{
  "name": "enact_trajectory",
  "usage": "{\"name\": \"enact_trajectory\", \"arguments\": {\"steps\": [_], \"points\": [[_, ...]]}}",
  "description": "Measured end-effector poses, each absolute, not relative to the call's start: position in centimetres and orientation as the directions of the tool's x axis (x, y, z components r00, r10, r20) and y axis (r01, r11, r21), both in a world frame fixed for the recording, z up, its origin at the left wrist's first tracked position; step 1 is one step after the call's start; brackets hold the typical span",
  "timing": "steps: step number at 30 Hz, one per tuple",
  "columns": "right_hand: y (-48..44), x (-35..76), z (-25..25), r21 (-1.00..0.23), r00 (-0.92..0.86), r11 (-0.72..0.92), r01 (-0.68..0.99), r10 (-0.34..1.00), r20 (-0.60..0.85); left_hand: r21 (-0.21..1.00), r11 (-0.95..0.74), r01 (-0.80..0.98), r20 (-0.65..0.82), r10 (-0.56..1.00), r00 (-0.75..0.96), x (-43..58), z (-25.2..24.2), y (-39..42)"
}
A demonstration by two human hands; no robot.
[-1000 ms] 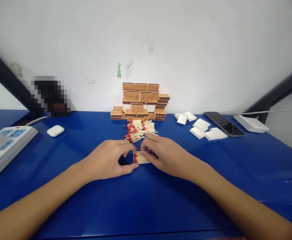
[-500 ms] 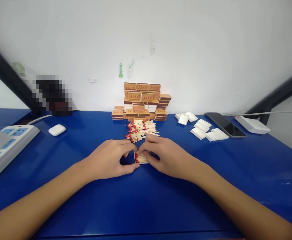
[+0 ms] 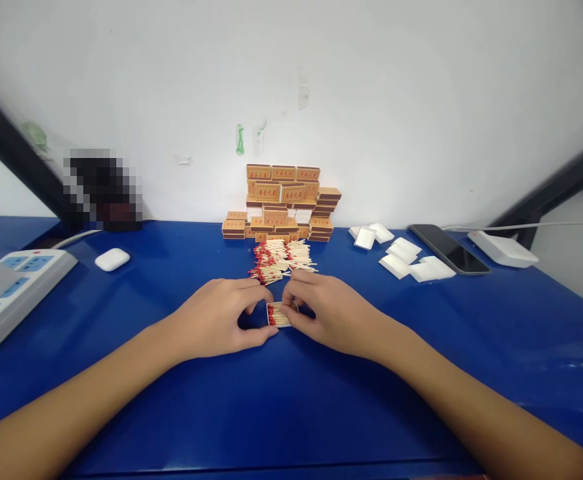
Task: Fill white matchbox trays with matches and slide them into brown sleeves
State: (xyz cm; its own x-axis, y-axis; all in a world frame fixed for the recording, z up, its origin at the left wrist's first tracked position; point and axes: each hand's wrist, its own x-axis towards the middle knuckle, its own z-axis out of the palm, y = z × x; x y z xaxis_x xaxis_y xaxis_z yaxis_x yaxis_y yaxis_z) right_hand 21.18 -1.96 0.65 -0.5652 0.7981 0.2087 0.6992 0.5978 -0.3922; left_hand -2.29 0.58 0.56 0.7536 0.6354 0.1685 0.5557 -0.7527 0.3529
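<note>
A small white matchbox tray [image 3: 269, 316] lies on the blue table with red-headed matches [image 3: 278, 313] lined up inside, heads to the left. My left hand [image 3: 226, 317] grips the tray's left end, index finger at the far side and thumb at the near side. Over the tray's right part, my right hand [image 3: 321, 307] has its thumb and index finger closed together on the matches, hiding part of them. Just beyond my hands lies a loose heap of matches [image 3: 274, 259], red heads mostly to the left.
Printed matchboxes [image 3: 282, 194] stand stacked against the wall. Several white empty trays [image 3: 396, 265] lie right of the heap, beside a phone [image 3: 448, 249] and a white box [image 3: 504, 249]. To the left are a white earbud case [image 3: 112, 259] and a power strip [image 3: 26, 293].
My right index finger has drawn back from the tray's far left edge toward the right, and its fingertips now meet over the matches. My left hand stays in place.
</note>
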Motion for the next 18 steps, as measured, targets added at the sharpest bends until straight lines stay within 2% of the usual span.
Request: {"name": "enact_trajectory", "arguments": {"steps": [7, 18], "points": [[-1.74, 21.33, 0.68, -0.373, -0.563, 0.602, 0.706, 0.797, 0.219, 0.345, -0.759, 0.553, 0.181, 0.632, 0.754, -2.36, 0.46, 0.57], [-2.03, 21.71, 0.98, -0.409, -0.644, 0.662, 0.628, 0.737, 0.204, 0.349, -0.752, 0.559, 0.171, 0.638, 0.751, -2.32, 0.58, 0.53]]}}
